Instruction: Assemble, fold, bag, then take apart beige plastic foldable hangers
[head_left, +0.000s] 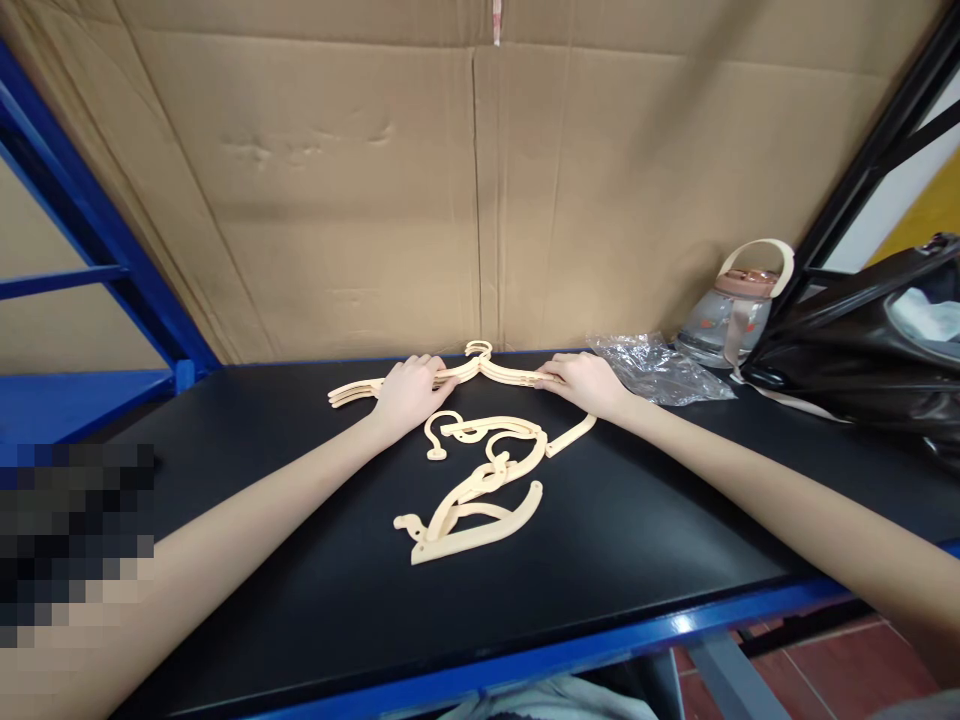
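Observation:
A small stack of cream plastic hangers point(510, 374) lies at the back of the black table, hooks toward the cardboard. My left hand point(415, 388) is closed around the stack's left arm, whose ends stick out past my fingers. On the right arm of the same stack, my right hand point(579, 380) is closed too, covering its end. Nearer to me lies a loose heap of cream hanger parts point(487, 480), curved arms and hooks overlapping one another. One loose arm piece point(571, 436) sits just below my right hand, partly hidden by it.
A crumpled clear plastic bag point(660, 368) lies right of my right hand. Behind it stands a clear water bottle point(724, 315) with a handle, next to a black bag point(877, 330). Cardboard point(337, 200) walls off the back. A blue frame point(97, 230) rises at left.

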